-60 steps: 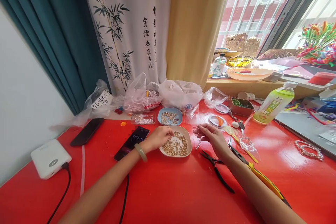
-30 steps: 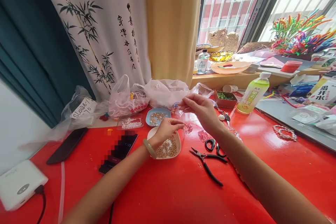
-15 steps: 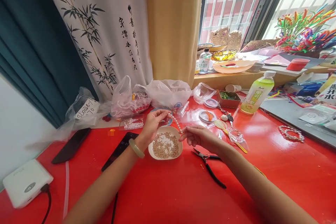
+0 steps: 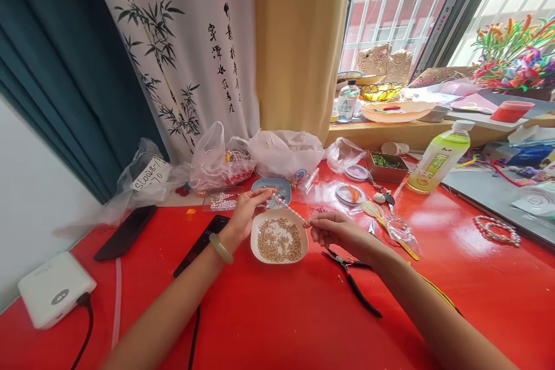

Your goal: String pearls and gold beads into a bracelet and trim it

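A thin strand of pale beads [image 4: 293,214] slants down from left to right between my two hands. My left hand [image 4: 246,212], with a pale bangle on its wrist, pinches the upper end. The lower end is between the fingertips of my right hand [image 4: 332,228]. Just beneath the strand stands a white dish [image 4: 280,261] holding many small gold beads [image 4: 277,240]. Behind my left fingertips is a blue dish [image 4: 284,186] with small pieces in it. Black-handled pliers [image 4: 351,277] lie with their jaws spread below my right hand.
A phone [image 4: 202,243] and a dark flat object [image 4: 125,233] lie left, near a white box [image 4: 56,290] with a cable. Plastic bags [image 4: 284,153] line the back. A drink bottle [image 4: 440,157], wire spools [image 4: 349,194] and a beaded bracelet [image 4: 496,230] are right.
My left hand has moved lower and left, and my right hand slightly right, so the strand now stretches flatter across the dish. The whole view has shifted a little.
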